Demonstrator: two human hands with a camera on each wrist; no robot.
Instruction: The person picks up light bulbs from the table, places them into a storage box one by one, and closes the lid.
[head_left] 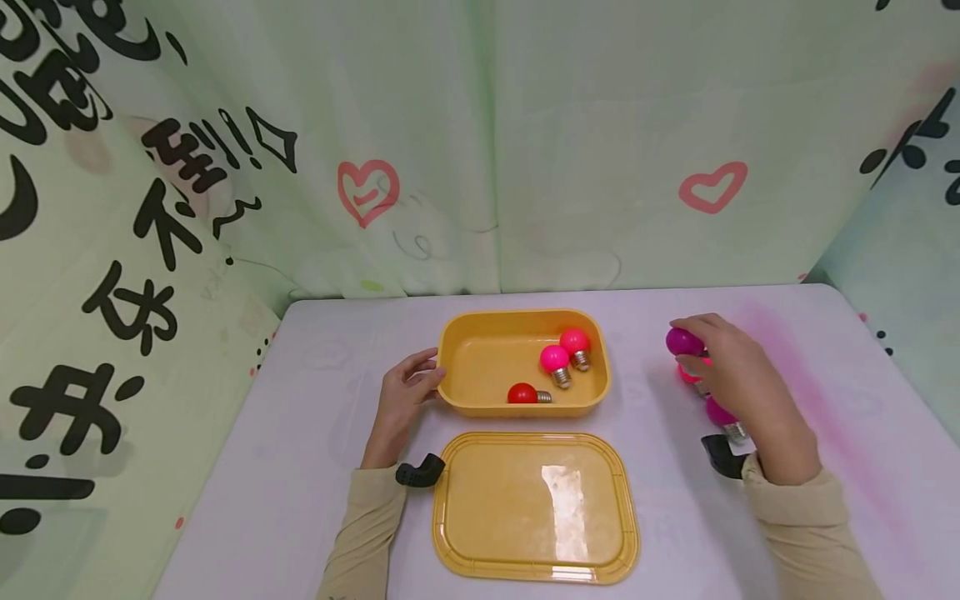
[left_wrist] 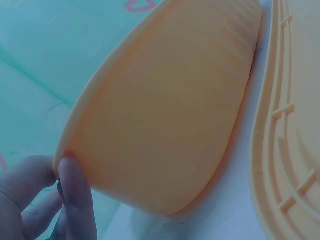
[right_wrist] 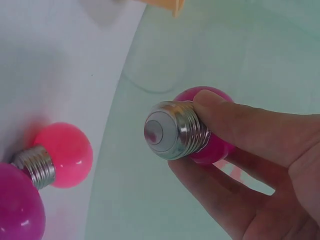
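Between the thumb and fingers of my right hand (head_left: 738, 375) is a purple light bulb (right_wrist: 215, 150), its metal screw base facing the right wrist camera. Below that hand on the table lie a pinkish-red bulb (right_wrist: 70, 155) and another purple bulb (head_left: 720, 412). My left hand (head_left: 405, 400) pinches the left rim of a yellow plastic box (head_left: 480, 350), thumb outside the wall. Inside the box, toward its right half, are two pink bulbs (head_left: 554, 359) and a red bulb (head_left: 522, 393) near the front wall.
A yellow lid (head_left: 502, 508) lies flat on the table in front of the box. The white table (head_left: 315, 500) carries a pink smear at right. Curtains with black writing and red hearts (head_left: 367, 192) hang behind and at the sides.
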